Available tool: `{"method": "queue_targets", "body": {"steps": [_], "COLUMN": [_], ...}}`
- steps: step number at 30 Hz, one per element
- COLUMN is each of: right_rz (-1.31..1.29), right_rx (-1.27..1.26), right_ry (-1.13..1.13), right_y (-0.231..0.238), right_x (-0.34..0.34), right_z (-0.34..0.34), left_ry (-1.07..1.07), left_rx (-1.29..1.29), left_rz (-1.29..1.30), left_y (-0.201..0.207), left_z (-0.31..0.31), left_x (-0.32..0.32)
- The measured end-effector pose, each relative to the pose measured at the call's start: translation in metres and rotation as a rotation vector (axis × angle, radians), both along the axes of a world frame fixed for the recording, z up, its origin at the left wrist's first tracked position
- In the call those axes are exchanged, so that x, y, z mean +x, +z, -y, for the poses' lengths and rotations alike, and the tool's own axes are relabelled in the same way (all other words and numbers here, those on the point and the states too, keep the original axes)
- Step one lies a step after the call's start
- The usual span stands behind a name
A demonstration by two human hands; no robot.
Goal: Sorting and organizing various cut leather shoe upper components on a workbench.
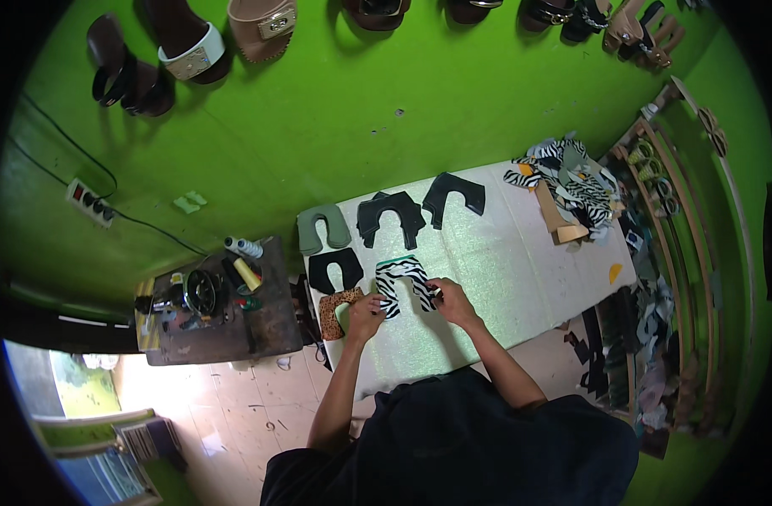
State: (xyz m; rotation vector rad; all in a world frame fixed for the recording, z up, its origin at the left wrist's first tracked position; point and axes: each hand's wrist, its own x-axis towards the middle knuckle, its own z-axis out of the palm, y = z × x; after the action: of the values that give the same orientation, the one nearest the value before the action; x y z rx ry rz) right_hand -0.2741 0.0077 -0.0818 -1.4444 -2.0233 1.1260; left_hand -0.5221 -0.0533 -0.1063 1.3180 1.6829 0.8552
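A U-shaped zebra-print shoe upper piece (388, 295) lies at the middle of the white table, with a green strip showing along its far edge. My left hand (367, 320) grips the end of its left leg, fingers pinched. At the right leg's end, my right hand (454, 303) pinches the same piece. Close beside my left hand is a leopard-print upper piece (329, 317), partly covered by that hand. Farther back lie a black upper piece (321, 271), a stack of green ones (308, 234), a stack of dark ones (370, 223) and another dark stack (437, 199).
A heap of zebra, grey and tan scraps (576, 181) covers the white table's (504, 278) far right corner. To the left stands a dark worktable (276, 312) with thread cones (248, 274) and a black handwheel (200, 293). Sandals (264, 29) hang along the green wall.
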Motion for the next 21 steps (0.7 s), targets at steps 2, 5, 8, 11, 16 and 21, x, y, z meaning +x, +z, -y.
{"method": "queue_targets", "body": {"steps": [2,5,8,11,16,21], "right_rz": [0.021,0.071,0.081,0.086,0.135,0.17], "right_rx": [-0.038,-0.011,-0.002,-0.026,0.018,0.011], "right_ry": [-0.031,-0.053,-0.06,-0.057,-0.04,-0.018], "right_y": [0.007,0.001,-0.003,-0.007,-0.021,-0.035], "right_x": [-0.009,-0.014,-0.018,-0.024,-0.03,-0.03], "right_z": [0.001,-0.004,-0.012,-0.022,-0.034,-0.042], "left_ry": [-0.024,-0.032,-0.044,-0.039,-0.01,0.034], "left_rx": [0.0,-0.045,-0.11,-0.081,-0.089,-0.107], "left_rz": [-0.002,-0.017,0.026,-0.028,-0.087,-0.072], "left_y": [-0.011,-0.016,-0.014,-0.017,-0.03,-0.036], "left_z": [-0.004,-0.015,-0.028,-0.034,-0.044,-0.052], "left_x": [-0.008,-0.01,-0.01,-0.011,-0.008,-0.001]}}
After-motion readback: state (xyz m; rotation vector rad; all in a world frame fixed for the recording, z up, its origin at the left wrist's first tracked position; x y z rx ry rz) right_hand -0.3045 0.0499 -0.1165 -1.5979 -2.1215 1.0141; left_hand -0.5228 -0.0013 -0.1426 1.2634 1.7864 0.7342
